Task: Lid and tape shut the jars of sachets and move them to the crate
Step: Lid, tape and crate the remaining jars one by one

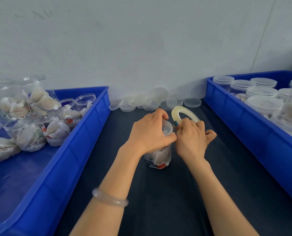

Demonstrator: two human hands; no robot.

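The left hand [148, 133] covers most of the jar [165, 150]. Only a part of the lid [167, 127] shows between its fingers and thumb, and whether tape runs around the lid cannot be told. The lower arc of the tape roll [184, 111] is hidden behind the right hand's [193, 139] fingers, along with any loose end. Below the left fingers, the red print on the sachets [159, 156] is too small to read. Beyond the fingertips the loose lids [141, 103] blur together, uncountable. The left crate [84, 133] and right crate [244, 116] run off the frame.

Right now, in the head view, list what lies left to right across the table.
Blue crate of unlidded jars → bracelet → sachet jar under the left hand → right hand with the tape roll → blue crate of lidded jars.
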